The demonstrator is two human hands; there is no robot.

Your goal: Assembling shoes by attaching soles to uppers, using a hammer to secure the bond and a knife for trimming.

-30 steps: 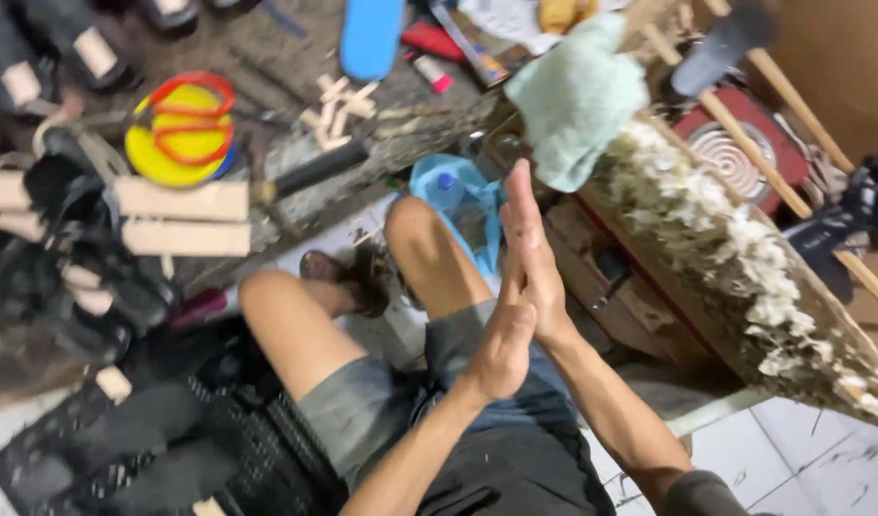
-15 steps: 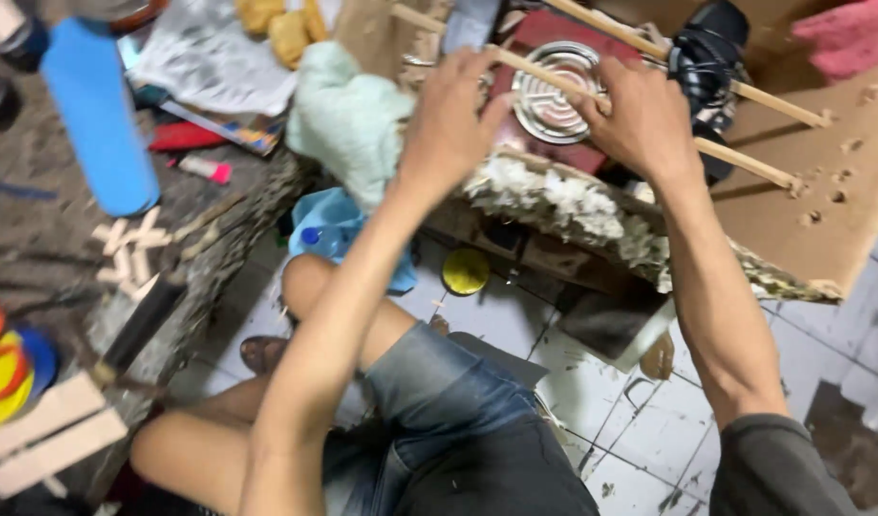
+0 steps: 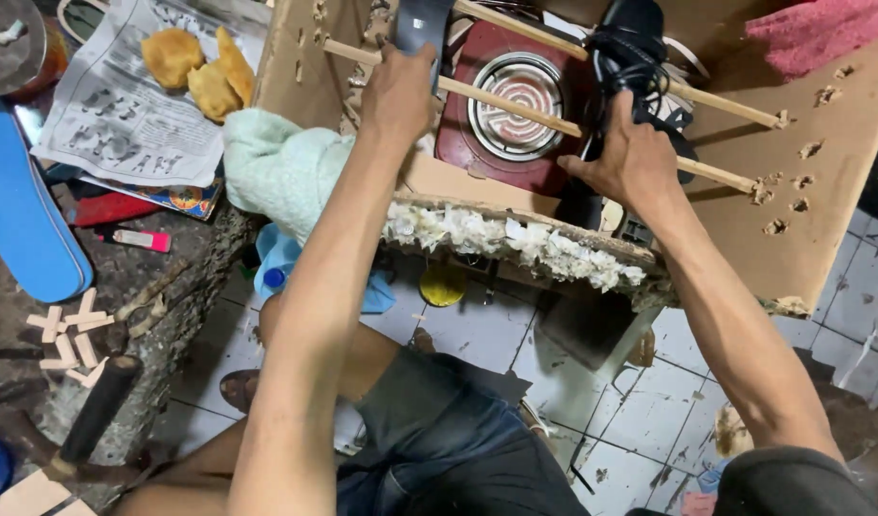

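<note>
A long wooden dowel [image 3: 515,103] runs through a brown cardboard box [image 3: 821,182] with punched holes. My left hand [image 3: 398,94] is closed around the dowel near its left end, below a dark grey object [image 3: 422,23]. My right hand [image 3: 630,158] grips the same dowel further right, against a black corded tool [image 3: 640,43]. A second dowel [image 3: 726,103] lies parallel above. Under the dowels inside the box sits a red electric stove with a coil [image 3: 515,94]. The box's near edge [image 3: 515,239] is ragged and crusted white.
A mint towel [image 3: 281,167] hangs at the box's left. Newspaper with fried pieces [image 3: 186,62], a blue board [image 3: 23,220], small wooden blocks [image 3: 71,334] and a dark handle [image 3: 95,411] lie on the rough left surface. A pink cloth [image 3: 821,29] lies top right. Tiled floor [image 3: 649,420] is below.
My hands, pressed palm to palm a second ago, have parted and reached forward onto the dowel. The view has swung right and closer to the box.
</note>
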